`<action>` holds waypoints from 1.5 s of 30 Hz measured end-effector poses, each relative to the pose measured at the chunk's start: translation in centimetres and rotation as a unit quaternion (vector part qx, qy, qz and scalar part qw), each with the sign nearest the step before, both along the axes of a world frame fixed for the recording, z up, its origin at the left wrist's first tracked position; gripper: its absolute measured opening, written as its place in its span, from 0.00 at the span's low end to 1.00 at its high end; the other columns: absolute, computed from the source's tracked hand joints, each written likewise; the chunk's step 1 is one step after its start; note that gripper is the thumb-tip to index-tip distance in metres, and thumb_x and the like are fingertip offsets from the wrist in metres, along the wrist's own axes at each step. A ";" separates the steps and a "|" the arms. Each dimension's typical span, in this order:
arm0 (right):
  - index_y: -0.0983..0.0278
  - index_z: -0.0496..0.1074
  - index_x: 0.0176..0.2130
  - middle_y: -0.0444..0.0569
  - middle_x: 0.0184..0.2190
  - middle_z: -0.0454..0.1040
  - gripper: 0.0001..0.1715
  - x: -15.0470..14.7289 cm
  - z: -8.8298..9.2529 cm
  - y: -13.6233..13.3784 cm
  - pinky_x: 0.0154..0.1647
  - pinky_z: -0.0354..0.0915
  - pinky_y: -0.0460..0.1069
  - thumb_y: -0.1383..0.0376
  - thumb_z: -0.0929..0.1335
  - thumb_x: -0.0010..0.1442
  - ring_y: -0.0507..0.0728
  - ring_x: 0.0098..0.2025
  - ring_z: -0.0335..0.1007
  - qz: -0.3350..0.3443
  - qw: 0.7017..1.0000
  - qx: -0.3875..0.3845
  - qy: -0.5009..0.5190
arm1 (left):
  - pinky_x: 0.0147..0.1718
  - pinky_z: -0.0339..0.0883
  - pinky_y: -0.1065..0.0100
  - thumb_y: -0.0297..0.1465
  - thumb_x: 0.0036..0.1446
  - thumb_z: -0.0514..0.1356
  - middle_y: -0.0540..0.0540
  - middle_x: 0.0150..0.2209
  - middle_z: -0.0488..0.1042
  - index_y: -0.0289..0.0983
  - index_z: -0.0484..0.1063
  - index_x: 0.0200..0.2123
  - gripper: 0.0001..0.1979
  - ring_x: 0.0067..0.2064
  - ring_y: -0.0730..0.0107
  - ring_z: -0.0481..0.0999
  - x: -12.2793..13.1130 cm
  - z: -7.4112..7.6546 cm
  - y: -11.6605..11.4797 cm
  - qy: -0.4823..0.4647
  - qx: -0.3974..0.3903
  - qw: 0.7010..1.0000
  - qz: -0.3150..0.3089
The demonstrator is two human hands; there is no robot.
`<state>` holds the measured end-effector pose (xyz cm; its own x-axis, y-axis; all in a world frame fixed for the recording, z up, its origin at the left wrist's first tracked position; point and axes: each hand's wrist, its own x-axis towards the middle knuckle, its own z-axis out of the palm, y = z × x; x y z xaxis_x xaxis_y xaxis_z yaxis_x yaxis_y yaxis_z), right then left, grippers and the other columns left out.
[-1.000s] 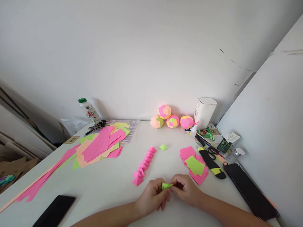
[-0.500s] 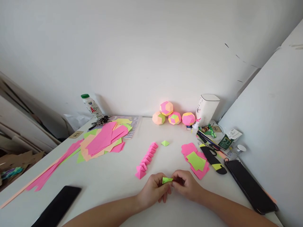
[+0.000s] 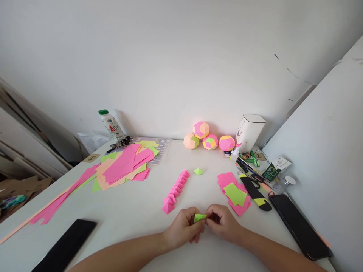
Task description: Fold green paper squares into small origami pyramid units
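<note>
Between both hands (image 3: 183,228) (image 3: 225,223) — green paper (image 3: 199,217), partly hidden.

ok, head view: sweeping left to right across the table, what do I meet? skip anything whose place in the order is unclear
Black slab → bottle → row of pink paper pieces → folded green paper → right hand → black case.

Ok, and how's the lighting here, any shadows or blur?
Head view: soft light, faint shadows on the wall right of the bottle and white container. Head view: no obvious motion blur, though folds in the green paper are too small to read.
</note>
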<state>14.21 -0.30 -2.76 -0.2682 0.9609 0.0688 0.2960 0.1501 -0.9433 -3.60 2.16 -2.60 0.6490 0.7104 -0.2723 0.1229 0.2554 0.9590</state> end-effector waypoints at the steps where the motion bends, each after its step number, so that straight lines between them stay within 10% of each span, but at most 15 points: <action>1: 0.65 0.67 0.25 0.42 0.21 0.69 0.04 0.0 0.0 0.0 0.22 0.54 0.44 0.72 0.65 0.49 0.49 0.21 0.57 -0.002 1.000 0.002 -0.003 | 0.14 0.56 0.76 0.42 0.52 0.59 0.54 0.20 0.69 0.36 0.61 0.28 0.15 0.17 0.78 0.67 0.0 0.0 0.0 -0.001 0.002 1.000 -0.001; 45: 0.65 0.68 0.28 0.42 0.20 0.66 0.13 1.3 -0.1 0.9 0.21 0.56 0.44 0.59 0.65 0.60 0.50 0.20 0.60 -0.016 0.997 -0.067 0.030 | 0.11 0.59 0.77 0.42 0.50 0.59 0.47 0.25 0.75 0.33 0.66 0.29 0.16 0.17 0.75 0.72 0.5 0.2 1.9 -0.055 -0.087 0.995 -0.018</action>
<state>15.55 0.61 -2.86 -0.2361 0.9707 -0.0449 0.2412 0.0137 -0.9704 -3.12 4.08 -2.37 0.7065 0.6341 -0.3141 0.0313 0.4154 0.9091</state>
